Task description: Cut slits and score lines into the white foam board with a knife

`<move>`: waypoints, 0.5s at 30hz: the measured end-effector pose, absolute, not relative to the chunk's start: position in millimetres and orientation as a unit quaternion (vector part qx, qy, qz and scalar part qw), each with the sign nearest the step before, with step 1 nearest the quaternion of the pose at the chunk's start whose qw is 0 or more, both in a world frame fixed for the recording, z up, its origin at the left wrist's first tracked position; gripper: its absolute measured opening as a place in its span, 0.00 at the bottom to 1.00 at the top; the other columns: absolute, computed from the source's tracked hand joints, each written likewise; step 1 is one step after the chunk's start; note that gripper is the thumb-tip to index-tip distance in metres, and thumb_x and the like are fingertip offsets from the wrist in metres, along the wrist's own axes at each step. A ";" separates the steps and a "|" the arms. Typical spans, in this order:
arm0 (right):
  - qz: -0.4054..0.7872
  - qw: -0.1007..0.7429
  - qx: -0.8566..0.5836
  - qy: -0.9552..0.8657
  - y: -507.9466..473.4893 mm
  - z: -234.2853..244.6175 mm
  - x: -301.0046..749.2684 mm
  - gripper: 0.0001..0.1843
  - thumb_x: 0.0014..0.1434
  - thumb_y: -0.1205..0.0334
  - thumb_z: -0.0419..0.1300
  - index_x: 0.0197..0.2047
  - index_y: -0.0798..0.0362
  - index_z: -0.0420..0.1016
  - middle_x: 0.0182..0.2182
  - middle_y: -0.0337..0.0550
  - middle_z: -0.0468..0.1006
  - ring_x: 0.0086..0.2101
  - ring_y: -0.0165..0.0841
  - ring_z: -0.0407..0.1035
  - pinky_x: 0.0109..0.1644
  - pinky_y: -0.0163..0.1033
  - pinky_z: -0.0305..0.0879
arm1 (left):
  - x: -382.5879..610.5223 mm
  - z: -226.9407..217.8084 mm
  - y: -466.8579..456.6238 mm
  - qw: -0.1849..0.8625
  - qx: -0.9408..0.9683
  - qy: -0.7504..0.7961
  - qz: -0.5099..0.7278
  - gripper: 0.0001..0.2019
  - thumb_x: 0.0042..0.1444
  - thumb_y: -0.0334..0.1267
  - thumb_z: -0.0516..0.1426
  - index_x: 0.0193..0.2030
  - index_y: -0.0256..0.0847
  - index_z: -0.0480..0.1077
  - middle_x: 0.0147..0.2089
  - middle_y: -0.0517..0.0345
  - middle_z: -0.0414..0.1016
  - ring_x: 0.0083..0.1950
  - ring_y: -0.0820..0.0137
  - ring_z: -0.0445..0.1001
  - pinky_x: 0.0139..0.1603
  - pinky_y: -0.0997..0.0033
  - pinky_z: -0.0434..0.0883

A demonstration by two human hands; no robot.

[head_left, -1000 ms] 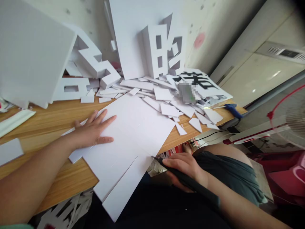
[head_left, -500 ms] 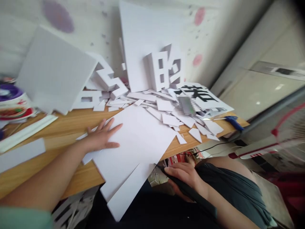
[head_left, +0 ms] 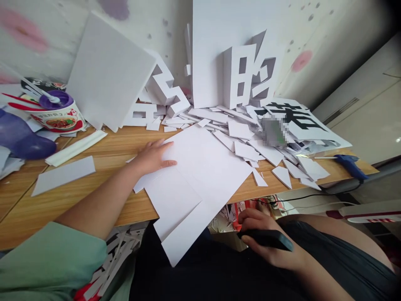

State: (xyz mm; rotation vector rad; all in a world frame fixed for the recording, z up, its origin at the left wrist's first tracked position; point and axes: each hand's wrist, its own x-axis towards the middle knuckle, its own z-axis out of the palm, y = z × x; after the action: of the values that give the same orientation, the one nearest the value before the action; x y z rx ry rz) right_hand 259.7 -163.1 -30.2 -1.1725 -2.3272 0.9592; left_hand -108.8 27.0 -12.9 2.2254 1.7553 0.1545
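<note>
My left hand [head_left: 153, 156] lies spread at ten o'clock on the white board [head_left: 213, 163] on the desk [head_left: 109, 163]; a slit [head_left: 181, 221] at seven looks unfinished. A built-up character [head_left: 249, 79] stands at one; at four, my right hand [head_left: 261, 221] grips a black tool [head_left: 272, 238].

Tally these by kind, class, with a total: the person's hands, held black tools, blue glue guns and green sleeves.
Left hand and right hand: 2
Black tool: 1
Blue glue gun: 1
Green sleeve: 1
Total: 5
</note>
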 end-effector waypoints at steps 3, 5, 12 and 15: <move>0.451 0.230 -0.451 -0.736 -150.2 -37.5 235.8 0.10 0.62 0.59 0.57 0.42 0.52 0.77 0.40 0.49 0.80 0.41 0.40 0.75 0.47 0.45 0.71 | -112.1 -17.0 38.8 0.135 0.745 0.642 0.118 0.39 0.52 0.57 0.58 0.67 0.39 0.61 0.68 0.40 0.62 0.68 0.46 0.57 0.66 0.51 0.54; 0.513 0.239 -0.450 -0.690 -144.6 -39.5 222.4 0.12 0.61 0.57 0.58 0.44 0.51 0.79 0.38 0.47 0.81 0.39 0.42 0.75 0.45 0.45 0.71 | -115.3 -17.2 41.8 0.148 0.718 0.661 0.159 0.33 0.52 0.55 0.58 0.61 0.38 0.68 0.62 0.41 0.69 0.64 0.47 0.64 0.62 0.54 0.60; 0.575 0.324 -0.417 -0.624 -141.4 -15.5 206.7 0.16 0.60 0.46 0.60 0.35 0.50 0.80 0.30 0.45 0.79 0.36 0.42 0.74 0.45 0.47 0.71 | -134.8 3.8 31.0 0.303 0.585 0.689 0.302 0.18 0.50 0.55 0.60 0.32 0.39 0.71 0.28 0.59 0.74 0.28 0.64 0.73 0.27 0.68 0.65; 0.568 0.368 -0.453 -0.581 -130.2 -4.4 209.2 0.18 0.56 0.43 0.63 0.34 0.50 0.78 0.30 0.45 0.78 0.36 0.42 0.73 0.43 0.47 0.71 | -139.2 23.2 30.8 0.390 0.550 0.645 0.360 0.14 0.54 0.48 0.62 0.33 0.38 0.69 0.27 0.63 0.71 0.25 0.71 0.69 0.27 0.71 0.67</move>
State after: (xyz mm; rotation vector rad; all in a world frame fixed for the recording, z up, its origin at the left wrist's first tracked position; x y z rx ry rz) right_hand 209.2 -130.2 -4.4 -1.1621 -1.4923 1.4577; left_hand -139.2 30.8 23.2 1.3967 1.6401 0.9145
